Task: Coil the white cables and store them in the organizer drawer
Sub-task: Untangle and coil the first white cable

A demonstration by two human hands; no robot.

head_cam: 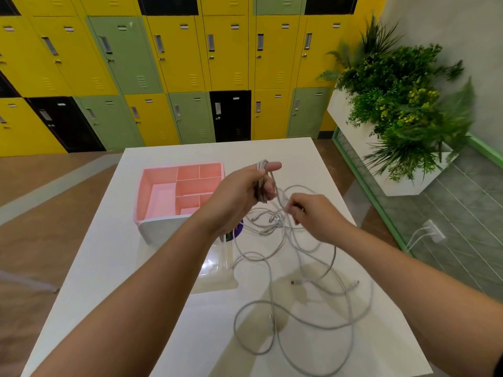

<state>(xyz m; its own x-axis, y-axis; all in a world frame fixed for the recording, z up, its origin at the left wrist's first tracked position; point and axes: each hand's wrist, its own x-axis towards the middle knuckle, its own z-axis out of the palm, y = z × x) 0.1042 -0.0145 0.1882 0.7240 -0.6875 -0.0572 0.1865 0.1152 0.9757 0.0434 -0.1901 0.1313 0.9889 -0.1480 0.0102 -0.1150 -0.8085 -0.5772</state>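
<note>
My left hand (239, 191) is raised above the table and grips a small coil of white cable (261, 180) wound around its fingers. Just to its right, my right hand (313, 213) pinches a strand of the same cable near the coil. Loose white cables (299, 303) trail down from both hands and lie in tangled loops on the white table (136, 268), with several plug ends showing. The pink organizer drawer (163, 191), pulled open and split into compartments, sits on the table left of my left hand; its white front (163, 227) faces me.
A clear plastic piece (217, 270) lies on the table below the drawer, beside a small dark object (234, 232) partly hidden by my left wrist. Yellow, green and black lockers (190, 77) line the far wall. A white planter with plants (394, 104) stands at the right.
</note>
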